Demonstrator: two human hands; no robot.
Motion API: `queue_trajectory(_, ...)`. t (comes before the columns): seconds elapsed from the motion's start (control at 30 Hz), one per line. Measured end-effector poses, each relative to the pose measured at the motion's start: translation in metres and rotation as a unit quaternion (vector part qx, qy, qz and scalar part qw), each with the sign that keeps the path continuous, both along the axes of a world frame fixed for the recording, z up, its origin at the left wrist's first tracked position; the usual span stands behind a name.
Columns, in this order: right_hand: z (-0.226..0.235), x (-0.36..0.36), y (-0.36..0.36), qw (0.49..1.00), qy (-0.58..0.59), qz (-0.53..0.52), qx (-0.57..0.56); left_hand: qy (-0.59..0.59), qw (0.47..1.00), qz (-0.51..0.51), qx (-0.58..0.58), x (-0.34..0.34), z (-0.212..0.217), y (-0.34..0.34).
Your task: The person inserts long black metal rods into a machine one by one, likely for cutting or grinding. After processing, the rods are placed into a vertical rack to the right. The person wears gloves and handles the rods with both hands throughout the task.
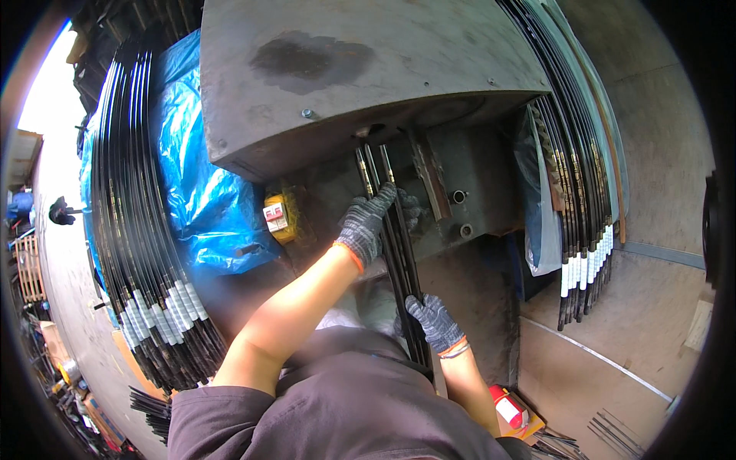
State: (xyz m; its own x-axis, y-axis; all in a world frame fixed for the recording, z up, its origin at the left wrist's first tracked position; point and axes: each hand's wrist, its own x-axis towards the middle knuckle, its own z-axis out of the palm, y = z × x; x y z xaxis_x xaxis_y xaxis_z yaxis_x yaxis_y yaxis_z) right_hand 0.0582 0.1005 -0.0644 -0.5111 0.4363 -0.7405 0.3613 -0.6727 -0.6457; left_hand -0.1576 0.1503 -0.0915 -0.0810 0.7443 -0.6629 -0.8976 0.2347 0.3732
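Toward twelve o'clock, the housing (pixel 414 46) is dull grey metal, smooth but scuffed, with a dark blotch on its top. Near the centre, the held rods (pixel 402 264) are smooth and black with a glossy sheen. The left hand (pixel 366 221), at the centre, and the right hand (pixel 435 322), toward five, wear matt, rough-knit cloth gloves (pixel 357 234). Toward two, the upright bar (pixel 432 182) is coarse, rusty-looking metal. Toward ten, the blue sheet (pixel 195 165) is crinkled, glossy plastic. At nine, the bundled rods (pixel 123 176) gleam black; their white bands (pixel 178 303) look matt. At six, the shirt (pixel 360 406) is soft, matt cloth. Toward four, the brown panel (pixel 598 364) may be dull wood, though the view there is poor.
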Motion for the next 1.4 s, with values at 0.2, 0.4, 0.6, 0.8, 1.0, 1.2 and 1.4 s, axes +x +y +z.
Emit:
queue_trajectory(0.2,-0.009,0.031,-0.011,0.993,-0.034,0.078,0.081,-0.012,0.999,-0.031,0.013,-0.002,-0.004,0.007)
queue_trajectory(0.4,-0.021,0.044,-0.019,0.999,-0.031,0.033,0.011,-0.038,0.998,-0.035,0.043,-0.006,-0.011,0.015)
queue_trajectory(0.6,-0.027,0.039,-0.018,1.0,-0.02,0.009,0.01,-0.017,0.999,-0.002,0.029,-0.004,-0.011,0.022)
queue_trajectory(0.8,-0.014,0.032,-0.015,0.999,-0.001,-0.017,-0.03,-0.014,0.999,0.018,0.028,-0.002,-0.01,0.023)
queue_trajectory(1.0,-0.008,0.029,-0.012,0.999,0.002,-0.016,-0.046,0.002,1.0,0.025,0.017,-0.002,-0.006,0.022)
queue_trajectory(1.2,-0.022,0.035,-0.006,0.998,-0.029,0.046,0.011,0.011,1.0,-0.011,0.025,-0.005,-0.014,0.021)
queue_trajectory(1.4,-0.011,0.054,0.009,0.951,-0.061,0.165,0.255,-0.022,0.998,-0.053,0.025,0.014,0.021,0.019)
